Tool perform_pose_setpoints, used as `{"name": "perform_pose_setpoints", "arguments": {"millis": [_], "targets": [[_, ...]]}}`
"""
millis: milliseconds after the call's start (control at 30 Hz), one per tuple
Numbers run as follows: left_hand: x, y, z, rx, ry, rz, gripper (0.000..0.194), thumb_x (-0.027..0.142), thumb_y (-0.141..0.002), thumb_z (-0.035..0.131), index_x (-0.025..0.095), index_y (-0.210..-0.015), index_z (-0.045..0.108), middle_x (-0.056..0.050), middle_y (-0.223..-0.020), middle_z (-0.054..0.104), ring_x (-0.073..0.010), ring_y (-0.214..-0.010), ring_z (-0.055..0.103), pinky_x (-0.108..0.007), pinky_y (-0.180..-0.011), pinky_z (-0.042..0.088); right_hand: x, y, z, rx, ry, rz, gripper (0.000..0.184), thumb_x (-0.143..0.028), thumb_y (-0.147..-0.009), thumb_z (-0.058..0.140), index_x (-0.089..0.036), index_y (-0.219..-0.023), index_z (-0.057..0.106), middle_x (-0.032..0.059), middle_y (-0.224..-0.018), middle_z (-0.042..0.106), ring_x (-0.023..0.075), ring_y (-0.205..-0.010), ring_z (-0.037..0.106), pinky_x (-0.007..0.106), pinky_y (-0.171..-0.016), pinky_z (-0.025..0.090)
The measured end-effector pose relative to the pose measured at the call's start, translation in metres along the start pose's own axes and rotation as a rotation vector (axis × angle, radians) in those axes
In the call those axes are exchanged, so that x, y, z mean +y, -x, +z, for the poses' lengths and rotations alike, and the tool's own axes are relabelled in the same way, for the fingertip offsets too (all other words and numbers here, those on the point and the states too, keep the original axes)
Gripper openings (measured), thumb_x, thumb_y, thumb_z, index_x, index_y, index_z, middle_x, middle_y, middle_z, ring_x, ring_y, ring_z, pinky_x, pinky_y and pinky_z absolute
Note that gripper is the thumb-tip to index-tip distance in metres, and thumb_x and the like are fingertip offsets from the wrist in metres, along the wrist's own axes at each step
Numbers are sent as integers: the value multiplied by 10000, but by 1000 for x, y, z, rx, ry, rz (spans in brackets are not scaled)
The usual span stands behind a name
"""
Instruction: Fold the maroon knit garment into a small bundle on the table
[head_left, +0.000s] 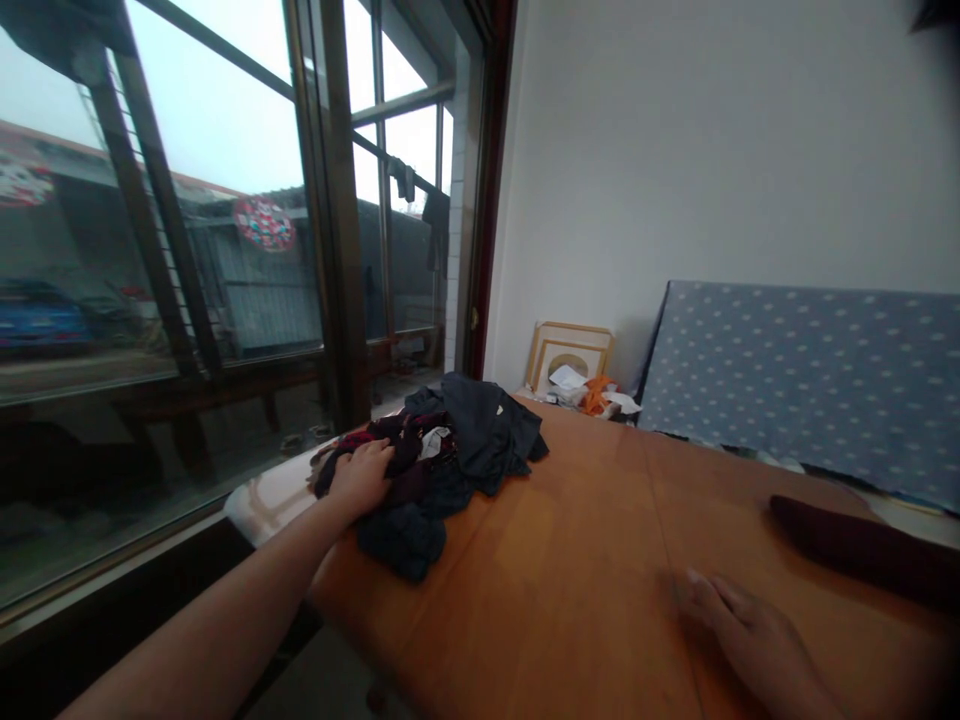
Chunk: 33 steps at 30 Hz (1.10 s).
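Note:
A heap of dark clothes lies on the near-left corner of the wooden table. My left hand reaches into its left side, with fingers curled over a dark garment; the fingertips are partly sunk in the cloth. Navy and dark red pieces show in the heap, along with a small white label. Low on the right, my right hand hovers over or rests on the tabletop, slightly blurred. Its fingers are folded together and nothing shows in them. A dark maroon folded cloth lies beyond it at the right.
A window runs along the left. White cloth lies under the heap's left side. At the table's far edge are a picture frame and an orange bag. A blue patterned cloth covers something behind the table.

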<state>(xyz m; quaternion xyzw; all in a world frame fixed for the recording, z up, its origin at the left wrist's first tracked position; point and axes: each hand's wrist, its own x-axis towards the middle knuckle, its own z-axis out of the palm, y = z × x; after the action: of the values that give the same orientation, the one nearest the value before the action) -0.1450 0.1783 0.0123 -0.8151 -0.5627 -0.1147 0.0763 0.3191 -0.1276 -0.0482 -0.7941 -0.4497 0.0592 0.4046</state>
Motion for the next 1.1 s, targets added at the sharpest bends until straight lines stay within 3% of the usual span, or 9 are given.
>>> {"name": "perform_pose_setpoints", "arguments": {"millis": [100, 233, 400, 567, 667, 767, 900, 1000, 1100], "targets": [[-4, -6, 3, -21, 40, -6, 537, 322, -791, 581, 248, -1322, 573, -108, -1533, 453, -339, -1395, 388, -575, -1072, 335, 0, 1, -1, -14, -6, -10, 409, -642, -739, 525, -267, -668, 670, 59, -655, 699, 324, -797, 686, 363, -703, 515], [13, -14, -18, 70, 72, -22, 556, 448, -842, 543, 272, -1369, 528, -104, -1547, 428, -356, -1405, 359, -652, -1104, 243, 0, 0, -1, -32, -13, -10, 418, -655, -737, 520, -271, -642, 656, 61, -623, 682, 327, -772, 684, 370, -699, 514], [77, -24, -34, 323, 119, 105, 438, 525, -900, 502, 275, -1240, 624, -88, -1407, 564, -315, -1365, 396, -601, -1179, 95, 2, -1, 2, -30, -21, 5, 424, -660, -739, 514, -270, -625, 637, 47, -575, 645, 307, -750, 676, 356, -701, 513], [137, -44, -17, 256, 31, 248, 546, 600, -805, 610, 235, -1210, 644, -127, -1341, 600, -369, -1404, 332, -622, -1174, 12, 0, -2, 2, 0, -8, -3, 429, -660, -751, 500, -271, -611, 612, 31, -529, 602, 295, -720, 659, 346, -681, 506], [150, -57, -6, 194, -17, 207, 459, 442, -781, 658, 226, -1186, 659, -133, -1296, 636, -370, -1416, 321, -619, -1165, -25, -1, -3, 2, -5, 17, -11, 463, -671, -773, 475, -259, -586, 575, 23, -513, 578, 266, -664, 632, 327, -645, 487], [155, -65, -5, 189, 9, 143, 254, 246, -832, 555, 229, -1031, 712, -140, -1164, 701, -364, -1342, 419, -641, -1139, -2, 2, -3, 3, -23, 31, -6, 495, -682, -796, 447, -245, -585, 545, 16, -533, 580, 230, -622, 598, 304, -609, 460], [170, -71, -20, 238, 101, 104, 309, 229, -917, 417, 220, -1065, 688, -157, -1131, 706, -357, -1247, 508, -639, -1089, 118, 9, -3, 6, -65, 41, -8, 514, -685, -830, 407, -236, -619, 543, 11, -579, 595, 211, -628, 587, 296, -625, 451], [196, -65, -34, 256, 179, 116, 372, 286, -979, 323, 218, -1202, 612, -138, -1099, 713, -307, -1117, 595, -531, -1005, 294, 11, -3, 6, -76, 45, -4, 513, -680, -843, 402, -237, -636, 558, 11, -587, 600, 214, -632, 591, 302, -635, 455], [231, -42, -47, 271, 350, 246, 364, 306, -1001, 312, 229, -1258, 558, -93, -1122, 705, -254, -1087, 609, -420, -948, 363, 10, -3, 6, -67, 38, -3, 515, -684, -838, 410, -241, -640, 582, 12, -569, 598, 222, -627, 598, 307, -630, 462]]}}
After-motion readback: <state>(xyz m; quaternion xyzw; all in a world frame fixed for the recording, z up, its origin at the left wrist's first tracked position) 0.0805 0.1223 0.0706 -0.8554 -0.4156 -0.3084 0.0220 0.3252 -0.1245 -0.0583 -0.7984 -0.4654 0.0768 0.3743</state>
